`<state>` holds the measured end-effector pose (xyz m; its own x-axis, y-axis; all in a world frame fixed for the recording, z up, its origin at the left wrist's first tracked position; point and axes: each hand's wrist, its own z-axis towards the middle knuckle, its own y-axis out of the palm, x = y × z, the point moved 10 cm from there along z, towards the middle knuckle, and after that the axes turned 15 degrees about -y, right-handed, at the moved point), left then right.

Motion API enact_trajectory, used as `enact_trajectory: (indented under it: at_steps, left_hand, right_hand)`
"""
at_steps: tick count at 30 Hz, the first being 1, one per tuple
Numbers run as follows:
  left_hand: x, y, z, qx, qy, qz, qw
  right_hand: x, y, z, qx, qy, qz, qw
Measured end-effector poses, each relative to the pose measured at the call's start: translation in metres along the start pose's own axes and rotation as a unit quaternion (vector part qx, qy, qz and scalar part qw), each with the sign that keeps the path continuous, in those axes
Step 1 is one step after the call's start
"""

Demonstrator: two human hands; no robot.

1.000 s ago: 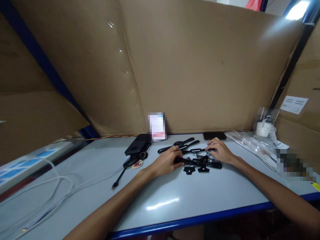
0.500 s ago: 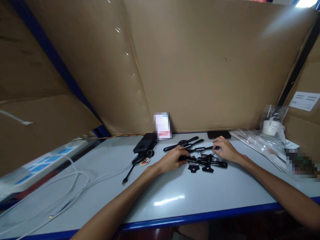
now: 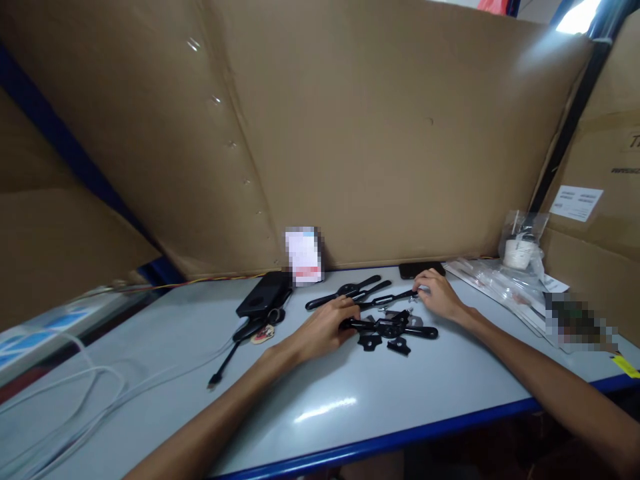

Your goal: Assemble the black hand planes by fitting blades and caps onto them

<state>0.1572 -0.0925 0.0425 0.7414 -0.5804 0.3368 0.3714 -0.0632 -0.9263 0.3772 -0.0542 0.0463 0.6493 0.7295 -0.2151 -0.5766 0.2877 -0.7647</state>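
My left hand (image 3: 327, 328) is closed round the left handle of a black spokeshave (image 3: 389, 328) lying nearest me. The fingers of my right hand (image 3: 436, 293) pinch the right end of a second black spokeshave body (image 3: 384, 301), just behind the first. Farther back lies another black spokeshave (image 3: 347, 291), partly overlapped by the others. Two small black notched plates, one a cap-like plate (image 3: 370, 343) and one a tilted plate (image 3: 399, 346), rest in front. Small shiny screws (image 3: 411, 311) and flat metal pieces lie between the bodies, too small to make out fully.
A black power bank (image 3: 264, 294) with a cable and keyring lies left. White cables (image 3: 100, 393) and a power strip (image 3: 50, 327) run along the far left. Behind are a black phone (image 3: 421, 270) and cardboard walls. Plastic bags (image 3: 495, 293) and a bagged white tub (image 3: 517, 253) sit right.
The whole view has shifted, with the table contents now farther left in it. Both hands keep their places at the spokeshaves; the front one lies slightly apart from the one behind.
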Motion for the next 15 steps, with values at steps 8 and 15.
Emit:
enact_trajectory:
  at_steps: [8, 15]
  left_hand:
    - [0.01, 0.006, -0.004, -0.038, -0.031, 0.002, 0.999]
    - [0.02, 0.02, -0.009, -0.069, -0.004, 0.024, 0.997]
  right_hand:
    - [-0.01, -0.002, 0.002, 0.007, -0.01, -0.007, 1.0]
    - [-0.036, -0.002, 0.004, 0.021, -0.056, 0.005, 0.998]
